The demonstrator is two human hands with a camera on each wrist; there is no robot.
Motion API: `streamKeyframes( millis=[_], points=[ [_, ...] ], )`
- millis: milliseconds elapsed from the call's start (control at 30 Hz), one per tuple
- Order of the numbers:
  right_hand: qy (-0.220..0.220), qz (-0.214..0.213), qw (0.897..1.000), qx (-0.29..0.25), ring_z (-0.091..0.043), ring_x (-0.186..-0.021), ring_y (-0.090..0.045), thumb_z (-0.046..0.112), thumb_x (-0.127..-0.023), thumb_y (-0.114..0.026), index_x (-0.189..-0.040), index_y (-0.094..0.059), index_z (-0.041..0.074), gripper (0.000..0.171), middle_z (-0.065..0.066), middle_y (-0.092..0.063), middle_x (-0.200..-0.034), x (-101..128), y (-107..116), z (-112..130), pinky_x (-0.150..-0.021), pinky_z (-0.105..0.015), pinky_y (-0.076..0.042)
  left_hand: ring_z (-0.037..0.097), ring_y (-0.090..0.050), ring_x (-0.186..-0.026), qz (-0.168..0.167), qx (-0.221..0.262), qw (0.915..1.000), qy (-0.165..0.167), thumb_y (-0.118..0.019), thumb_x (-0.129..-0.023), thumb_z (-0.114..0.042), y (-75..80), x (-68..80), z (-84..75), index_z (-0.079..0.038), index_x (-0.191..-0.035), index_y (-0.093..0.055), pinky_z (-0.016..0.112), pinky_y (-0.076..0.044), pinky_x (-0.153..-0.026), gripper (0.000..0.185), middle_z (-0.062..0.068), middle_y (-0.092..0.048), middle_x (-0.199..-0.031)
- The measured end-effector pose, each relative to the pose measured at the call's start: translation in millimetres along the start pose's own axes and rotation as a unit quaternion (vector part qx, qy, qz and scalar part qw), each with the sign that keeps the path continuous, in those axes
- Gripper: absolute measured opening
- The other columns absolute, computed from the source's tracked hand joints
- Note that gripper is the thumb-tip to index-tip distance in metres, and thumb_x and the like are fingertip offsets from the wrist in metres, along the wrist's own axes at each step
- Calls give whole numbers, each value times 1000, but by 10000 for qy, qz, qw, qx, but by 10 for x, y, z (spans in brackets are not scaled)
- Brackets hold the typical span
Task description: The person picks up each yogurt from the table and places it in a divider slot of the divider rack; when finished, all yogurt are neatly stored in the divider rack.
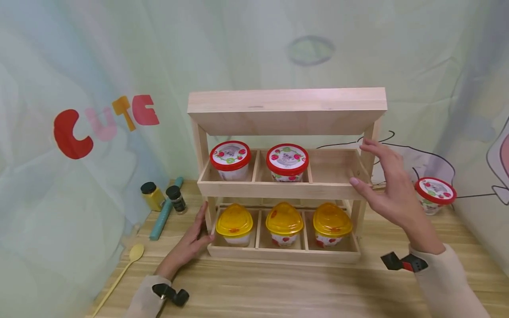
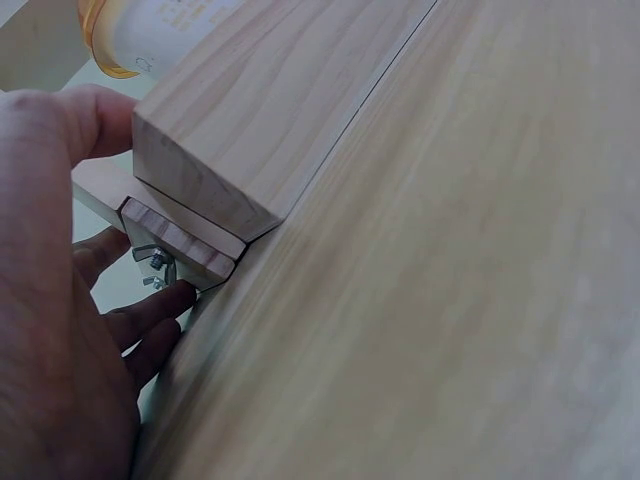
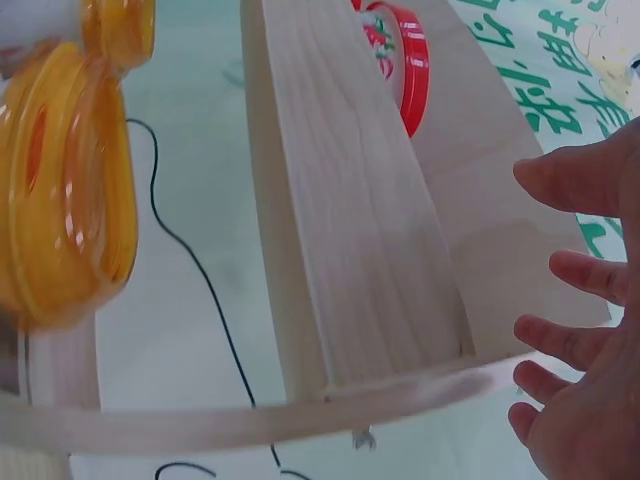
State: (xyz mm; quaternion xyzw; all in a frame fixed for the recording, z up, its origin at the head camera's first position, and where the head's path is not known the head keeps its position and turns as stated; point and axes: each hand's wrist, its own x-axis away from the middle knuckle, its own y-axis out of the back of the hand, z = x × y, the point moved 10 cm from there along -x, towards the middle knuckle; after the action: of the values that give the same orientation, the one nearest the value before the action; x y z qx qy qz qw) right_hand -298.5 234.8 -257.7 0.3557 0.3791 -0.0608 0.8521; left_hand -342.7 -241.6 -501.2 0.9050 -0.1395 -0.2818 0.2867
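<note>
A two-tier wooden rack stands on the wooden table. Its upper tier holds two red-lidded cups; the right compartment is empty. Three yellow-lidded cups fill the lower tier. My left hand rests against the rack's lower left corner, thumb on the front, fingers straight. My right hand hovers open at the upper tier's right end, fingers spread, holding nothing.
A third red-lidded cup stands on the table right of the rack. Left of the rack are a yellow spice jar, a small dark-capped bottle, a teal stick and a yellow spoon. Printed cloth hangs behind.
</note>
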Motion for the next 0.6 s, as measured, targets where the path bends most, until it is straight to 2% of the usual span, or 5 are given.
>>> streamKeyframes(
  millis=[100,200,400,467,600],
  points=[
    [-115,-56,9999,66,-46,-155,-37,12,-83,-82,-157,-52,14,80,-17,-46,-168,39,53,-74,-120,-82,-25,54,-38,-155,22,47,10000,50,-68,-101,-15,-9,-5,-4,-18,-174,-1,73,-37,-118,99,24,-14,-180],
    [-209,-143,9995,168,-48,-153,-39,12,-83,-82,-158,-51,13,81,-18,-47,-167,76,113,-151,-119,-82,-26,49,-41,-155,31,-129,9998,114,-68,-102,-16,-2,-12,-31,-19,-175,-1,68,-41,-119,99,23,-15,-180],
    [-419,-227,9985,281,-50,-150,-39,10,-85,-83,-159,-50,13,81,-20,-47,-166,141,229,-339,-118,-83,-26,52,-40,-154,92,137,9996,230,-66,-102,-13,13,-28,-173,-20,-175,0,39,-35,-123,98,35,-19,-175],
    [-472,-232,9981,317,-50,-149,-39,10,-85,-82,-159,-50,13,81,-20,-47,-166,155,257,-405,-119,-82,-25,44,-42,-155,75,111,9997,181,-66,-102,-11,16,-28,-181,-20,-175,-1,27,-33,-121,98,35,-24,-174],
    [-569,-222,9973,406,-51,-149,-39,10,-86,-82,-159,-49,12,80,-22,-46,-166,184,305,-536,-120,-82,-25,38,-45,-154,42,11,9999,107,-67,-101,-9,17,-30,-188,-18,-174,-2,26,-35,-119,99,35,-27,-173]
  ],
)
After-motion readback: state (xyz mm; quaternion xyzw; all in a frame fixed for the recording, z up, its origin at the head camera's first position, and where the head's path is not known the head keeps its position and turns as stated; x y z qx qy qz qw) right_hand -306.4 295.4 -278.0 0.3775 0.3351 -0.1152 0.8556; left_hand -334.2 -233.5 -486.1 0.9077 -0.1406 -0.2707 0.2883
